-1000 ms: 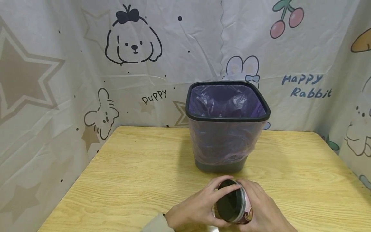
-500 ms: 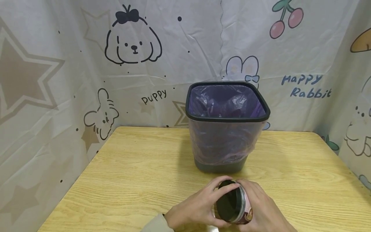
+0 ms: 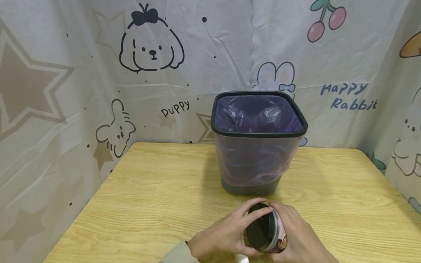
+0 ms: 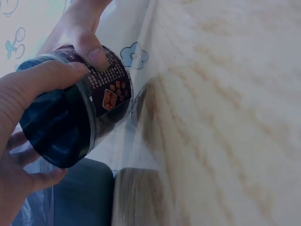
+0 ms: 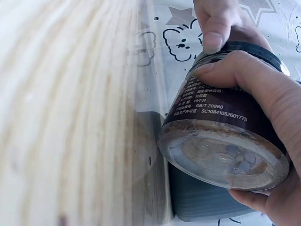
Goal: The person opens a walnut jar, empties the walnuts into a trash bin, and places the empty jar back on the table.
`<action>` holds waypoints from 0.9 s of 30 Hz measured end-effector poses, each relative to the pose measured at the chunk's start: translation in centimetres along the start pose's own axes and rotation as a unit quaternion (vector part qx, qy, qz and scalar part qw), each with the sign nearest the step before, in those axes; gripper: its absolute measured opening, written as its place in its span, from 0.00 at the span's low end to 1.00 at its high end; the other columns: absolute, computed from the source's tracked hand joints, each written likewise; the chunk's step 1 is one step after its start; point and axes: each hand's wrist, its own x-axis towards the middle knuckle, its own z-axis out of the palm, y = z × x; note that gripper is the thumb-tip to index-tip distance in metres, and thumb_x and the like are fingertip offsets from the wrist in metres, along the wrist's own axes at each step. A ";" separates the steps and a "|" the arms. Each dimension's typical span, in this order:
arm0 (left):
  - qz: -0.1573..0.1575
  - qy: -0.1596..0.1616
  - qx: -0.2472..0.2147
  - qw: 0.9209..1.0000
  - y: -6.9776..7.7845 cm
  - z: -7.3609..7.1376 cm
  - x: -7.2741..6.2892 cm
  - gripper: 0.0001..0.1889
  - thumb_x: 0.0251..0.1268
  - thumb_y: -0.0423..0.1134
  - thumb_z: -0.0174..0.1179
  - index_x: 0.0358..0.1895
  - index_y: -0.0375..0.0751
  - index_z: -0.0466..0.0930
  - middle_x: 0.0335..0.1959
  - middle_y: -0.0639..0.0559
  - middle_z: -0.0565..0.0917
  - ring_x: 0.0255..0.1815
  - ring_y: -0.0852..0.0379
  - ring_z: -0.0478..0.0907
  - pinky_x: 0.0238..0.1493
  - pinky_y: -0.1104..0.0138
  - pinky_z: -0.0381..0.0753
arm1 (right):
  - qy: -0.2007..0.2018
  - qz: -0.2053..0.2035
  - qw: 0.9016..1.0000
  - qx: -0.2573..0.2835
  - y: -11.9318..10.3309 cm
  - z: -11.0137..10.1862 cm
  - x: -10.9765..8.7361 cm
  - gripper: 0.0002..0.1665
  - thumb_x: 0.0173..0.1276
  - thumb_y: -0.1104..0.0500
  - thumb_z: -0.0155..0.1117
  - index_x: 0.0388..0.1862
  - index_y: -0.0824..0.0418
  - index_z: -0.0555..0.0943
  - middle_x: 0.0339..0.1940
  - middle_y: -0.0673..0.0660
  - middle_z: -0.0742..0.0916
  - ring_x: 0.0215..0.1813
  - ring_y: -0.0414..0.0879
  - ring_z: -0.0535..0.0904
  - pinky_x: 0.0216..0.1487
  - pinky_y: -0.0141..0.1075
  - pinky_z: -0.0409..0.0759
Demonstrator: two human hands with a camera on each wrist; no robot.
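Note:
Tilted over the near part of the table is a clear plastic jar (image 5: pixel 221 160) with a brown printed label and a dark lid (image 3: pixel 260 232). My left hand (image 3: pixel 227 232) grips the lid, its fingers and thumb spread around the edge. The right hand (image 3: pixel 299 233) holds the jar's body from the other side, thumb across the label (image 4: pixel 110 89). In the right wrist view, the see-through base shows brownish residue around its inside edge. The lid sits on the jar, facing left in the head view.
Just beyond the hands stands a grey waste bin (image 3: pixel 251 189) with a black rim (image 3: pixel 260 135) and a thin purple liner (image 3: pixel 253 113). It rests on the wood-grain table (image 3: pixel 158 182). A printed cloth (image 3: pixel 204 54) hangs behind and at both sides.
Both hands keep their grip on the jar and lid in nearly the same place. The head view has shifted very slightly.

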 end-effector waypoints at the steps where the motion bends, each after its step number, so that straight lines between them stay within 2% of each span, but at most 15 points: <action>1: 0.002 -0.001 0.001 1.000 0.0 0.0 0.0 0.54 0.43 0.49 0.76 0.74 0.46 0.52 0.73 0.44 0.54 0.72 0.54 0.57 0.66 0.66 0.65 | 0.000 0.001 1.000 -0.001 0.0 0.0 0.0 0.66 0.19 0.44 0.86 0.64 0.62 0.70 0.56 0.51 0.79 0.53 0.46 0.76 0.40 0.42 0.82; 10: 0.002 -0.001 -0.013 1.000 0.0 0.0 0.1 0.54 0.44 0.49 0.77 0.74 0.44 0.52 0.72 0.42 0.56 0.70 0.52 0.60 0.66 0.66 0.66 | -0.002 -0.001 1.000 -0.002 0.1 0.0 0.0 0.66 0.19 0.44 0.86 0.64 0.62 0.70 0.56 0.51 0.79 0.53 0.46 0.76 0.41 0.43 0.82; 15: -0.008 -0.009 -0.027 1.000 0.0 0.0 0.0 0.54 0.44 0.48 0.76 0.74 0.46 0.52 0.74 0.46 0.52 0.71 0.53 0.58 0.66 0.65 0.66 | -0.002 0.003 1.000 0.002 0.1 0.0 -0.1 0.66 0.24 0.39 0.85 0.66 0.59 0.70 0.57 0.49 0.78 0.54 0.45 0.75 0.41 0.43 0.82; 23: -0.006 -0.006 -0.014 1.000 0.1 0.0 0.0 0.55 0.44 0.48 0.76 0.74 0.43 0.51 0.71 0.42 0.57 0.70 0.53 0.60 0.65 0.68 0.66 | 0.000 0.010 1.000 0.003 0.1 0.0 -0.2 0.64 0.25 0.35 0.84 0.64 0.58 0.71 0.56 0.47 0.78 0.54 0.44 0.75 0.42 0.44 0.82; 27: -0.016 -0.011 -0.022 1.000 0.1 -0.1 -0.1 0.55 0.45 0.49 0.76 0.75 0.45 0.50 0.73 0.44 0.54 0.70 0.52 0.59 0.65 0.68 0.65 | 0.000 0.012 1.000 0.007 0.1 0.0 -0.1 0.64 0.27 0.32 0.83 0.64 0.58 0.71 0.56 0.47 0.78 0.54 0.44 0.75 0.43 0.45 0.82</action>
